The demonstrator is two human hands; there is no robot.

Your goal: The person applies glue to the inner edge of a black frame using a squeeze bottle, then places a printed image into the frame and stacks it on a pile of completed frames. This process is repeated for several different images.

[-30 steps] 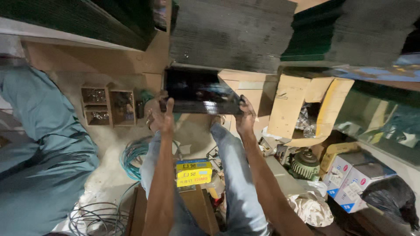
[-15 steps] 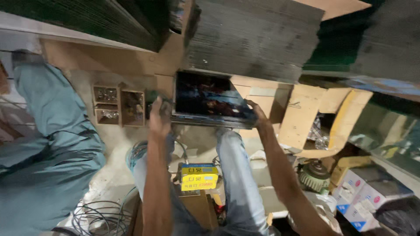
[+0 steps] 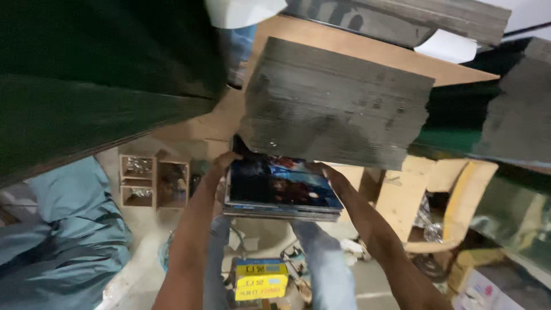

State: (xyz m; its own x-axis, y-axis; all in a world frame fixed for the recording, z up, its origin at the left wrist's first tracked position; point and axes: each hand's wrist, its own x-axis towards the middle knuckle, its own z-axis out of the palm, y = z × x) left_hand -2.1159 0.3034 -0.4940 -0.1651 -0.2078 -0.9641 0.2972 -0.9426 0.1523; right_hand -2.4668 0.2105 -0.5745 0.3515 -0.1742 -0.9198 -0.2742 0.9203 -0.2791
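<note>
Both hands are gripping a thin stack of dark, glossy printed sheets (image 3: 282, 189), holding it level in the air in front of the person, above the knees and just below the front face of a tall grey pile of stacked boards (image 3: 336, 103). The left hand (image 3: 222, 166) is clasping the stack's left edge, its fingers (image 3: 229, 158) curling closed over the top near the far corner. The right hand (image 3: 330, 175) is holding the right edge, its fingers wrapping under and mostly hidden, so only the thumb side is showing. The top sheet is showing a dark picture with blue and red patches. Beneath the stack, the person's legs in blue jeans (image 3: 321, 264) are reaching down toward a yellow and blue box (image 3: 261, 278) sitting on the floor. To the left, a small wooden compartment box (image 3: 154, 181) is standing against the wall, and another person's blue-grey clothing (image 3: 63, 241) is filling the lower left corner. An open cardboard carton (image 3: 430, 201) is sitting to the right.
</note>
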